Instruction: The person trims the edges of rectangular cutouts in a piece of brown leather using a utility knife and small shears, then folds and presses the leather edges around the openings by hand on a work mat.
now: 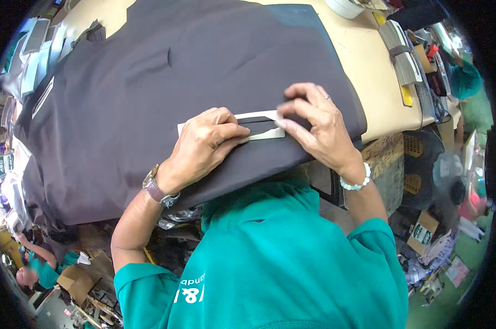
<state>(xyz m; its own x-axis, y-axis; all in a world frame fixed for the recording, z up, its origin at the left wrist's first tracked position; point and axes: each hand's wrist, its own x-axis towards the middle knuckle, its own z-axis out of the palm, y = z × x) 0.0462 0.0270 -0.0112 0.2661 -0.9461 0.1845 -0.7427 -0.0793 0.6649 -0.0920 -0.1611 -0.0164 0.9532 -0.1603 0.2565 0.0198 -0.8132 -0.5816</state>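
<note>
A large dark brown-black sheet of fabric or leather [138, 88] is spread over the table in front of me. Near its close edge lies a narrow white frame of strips [257, 115], with a dark slot along its middle. My left hand [207, 136] rests over the frame's left end, fingers drawn together with thumb and fingertips at the lower strip. At the other end, my right hand [320, 125] has its thumb and bent fingers closed at the strip's corner. Those right fingertips are smeared by motion. The left fingers partly cover the frame.
The pale tabletop [353, 60] shows past the sheet's right edge. Bundled grey stacks [401, 52] stand at the far right, with a white round container [345, 6] at the top. Another white-edged slot [43, 97] lies on the sheet's left. A co-worker [39, 266] is at lower left.
</note>
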